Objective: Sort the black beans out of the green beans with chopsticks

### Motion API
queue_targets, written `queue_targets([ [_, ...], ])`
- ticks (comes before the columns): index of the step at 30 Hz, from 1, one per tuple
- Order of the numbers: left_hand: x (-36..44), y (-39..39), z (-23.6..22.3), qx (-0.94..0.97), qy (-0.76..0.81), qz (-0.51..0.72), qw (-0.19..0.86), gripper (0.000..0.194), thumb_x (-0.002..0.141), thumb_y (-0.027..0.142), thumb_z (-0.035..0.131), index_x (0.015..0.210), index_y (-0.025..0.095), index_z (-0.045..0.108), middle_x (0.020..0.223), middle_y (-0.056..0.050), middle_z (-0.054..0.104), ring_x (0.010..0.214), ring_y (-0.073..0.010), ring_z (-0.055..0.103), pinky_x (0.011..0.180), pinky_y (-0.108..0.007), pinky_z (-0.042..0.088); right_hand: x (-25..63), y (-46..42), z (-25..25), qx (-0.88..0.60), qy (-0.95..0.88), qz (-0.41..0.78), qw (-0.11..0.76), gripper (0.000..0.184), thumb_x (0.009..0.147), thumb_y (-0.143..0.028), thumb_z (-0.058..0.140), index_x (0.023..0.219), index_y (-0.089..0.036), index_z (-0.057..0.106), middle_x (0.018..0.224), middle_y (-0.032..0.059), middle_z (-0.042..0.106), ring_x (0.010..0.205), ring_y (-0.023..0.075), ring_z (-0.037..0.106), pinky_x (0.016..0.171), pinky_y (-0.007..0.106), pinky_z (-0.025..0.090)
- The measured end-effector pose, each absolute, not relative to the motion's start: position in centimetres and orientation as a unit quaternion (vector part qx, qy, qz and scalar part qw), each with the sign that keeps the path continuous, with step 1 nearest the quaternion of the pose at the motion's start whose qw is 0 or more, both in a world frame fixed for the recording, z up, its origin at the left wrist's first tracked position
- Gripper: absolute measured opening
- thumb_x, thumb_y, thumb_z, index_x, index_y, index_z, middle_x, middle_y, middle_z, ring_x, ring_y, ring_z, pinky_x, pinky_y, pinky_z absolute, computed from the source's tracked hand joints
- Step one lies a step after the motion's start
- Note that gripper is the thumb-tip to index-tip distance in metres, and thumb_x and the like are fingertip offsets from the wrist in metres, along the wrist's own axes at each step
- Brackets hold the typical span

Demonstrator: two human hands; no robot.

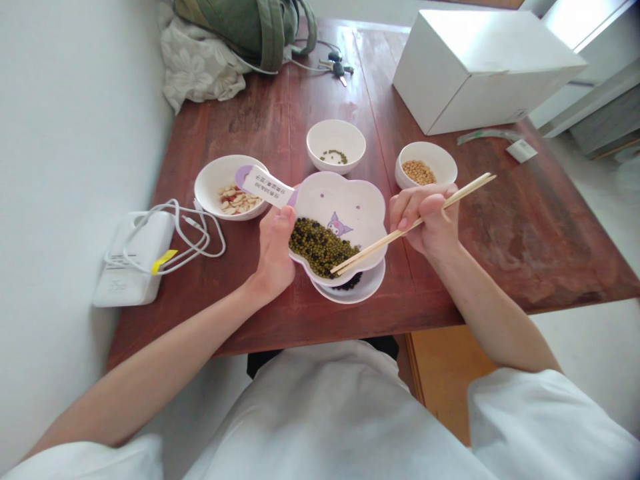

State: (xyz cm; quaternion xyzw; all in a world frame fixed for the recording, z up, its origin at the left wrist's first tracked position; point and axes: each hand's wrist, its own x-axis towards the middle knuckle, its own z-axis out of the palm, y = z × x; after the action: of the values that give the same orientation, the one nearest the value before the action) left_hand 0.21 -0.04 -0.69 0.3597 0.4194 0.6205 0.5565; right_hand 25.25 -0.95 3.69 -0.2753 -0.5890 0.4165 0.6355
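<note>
My left hand [277,250] grips a flower-shaped bowl [367,200] near its purple-edged, labelled handle. The bowl is tilted and holds mung beans [320,248] mixed with some black beans, heaped on its near-left side. In my right hand [427,217] is a pair of chopsticks [390,239], their tips at the beans by the near rim. Under the flower-shaped bowl, partly hidden, stands a white bowl [373,283] with black beans [350,281]. Beyond it is a white bowl [336,130] with a few green beans.
A bowl [205,180] of sliced nuts stands left, a bowl [447,160] of yellow beans right. A white power bank-like device [127,280] with a cable lies at left. Farther back are a white box [435,93], keys [337,67] and a green bag [225,30].
</note>
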Motion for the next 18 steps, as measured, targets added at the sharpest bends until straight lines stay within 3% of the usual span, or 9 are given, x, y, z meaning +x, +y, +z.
queue_targets([
  [8, 0.2, -0.14, -0.56, 0.368, 0.422, 0.618, 0.552, 0.012, 0.099, 0.032, 0.084, 0.095, 0.022, 0.079, 0.113, -0.005, 0.082, 0.147, -0.0297, 0.068, 0.114, -0.038, 0.066, 25.29, -0.99, 3.62, -0.293, -0.579, 0.399, 0.648, 0.059, 0.095, -0.066, 0.083, 0.055, -0.023, 0.079, 0.043, 0.0023, 0.058, 0.035, 0.0137, 0.048, 0.035, 0.03, 0.026],
  [14, 0.13, -0.17, 0.04, 0.377, 0.417, 0.612, 0.557, 0.025, 0.097, 0.037, 0.086, 0.082, 0.021, 0.075, 0.106, -0.006, 0.082, 0.141, -0.0314, 0.071, 0.111, -0.04, 0.068, 25.26, -1.0, 3.69, -0.286, -0.59, 0.391, 0.646, 0.06, 0.099, -0.063, 0.079, 0.055, -0.023, 0.078, 0.042, 0.0022, 0.057, 0.034, 0.0126, 0.046, 0.033, 0.03, 0.025],
  [18, 0.19, -0.28, 0.3, 0.407, 0.398, 0.597, 0.565, 0.024, 0.099, 0.045, 0.083, 0.09, 0.024, 0.079, 0.11, -0.005, 0.083, 0.143, -0.0318, 0.07, 0.112, -0.043, 0.068, 25.28, -1.08, 3.64, -0.279, -0.601, 0.387, 0.641, 0.057, 0.102, -0.06, 0.078, 0.059, -0.022, 0.082, 0.046, 0.0028, 0.061, 0.035, 0.0126, 0.049, 0.034, 0.029, 0.028],
])
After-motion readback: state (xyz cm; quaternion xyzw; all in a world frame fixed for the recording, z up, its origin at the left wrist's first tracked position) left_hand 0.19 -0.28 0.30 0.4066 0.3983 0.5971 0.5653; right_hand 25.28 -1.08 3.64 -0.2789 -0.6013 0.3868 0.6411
